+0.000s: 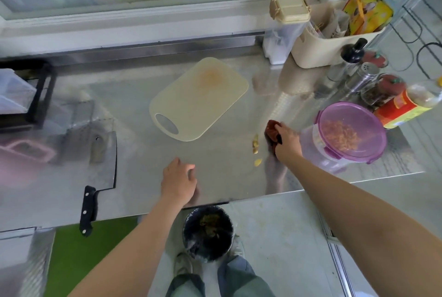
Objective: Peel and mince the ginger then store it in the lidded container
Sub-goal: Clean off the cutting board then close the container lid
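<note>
Minced ginger (339,135) sat in the closed container (311,146), just right of the right hand (285,140), which gripped a cloth (270,130). Left hand (178,180) lay released on the counter (134,110). Risk: a hard wipe could fling scraps (256,143) past the bin (208,232). Count: 1 container, 1 cloth, 2 scrap clusters, 1 board (198,100), 1 cleaver (102,162)

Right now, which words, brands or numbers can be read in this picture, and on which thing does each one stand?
No text here can be read.
Too blurred to read: print on the yellow packets in the beige basket.
Too blurred to read: the red and yellow label of the bottle.
No text seen on the lidded container, cutting board, cleaver or cloth.
</note>
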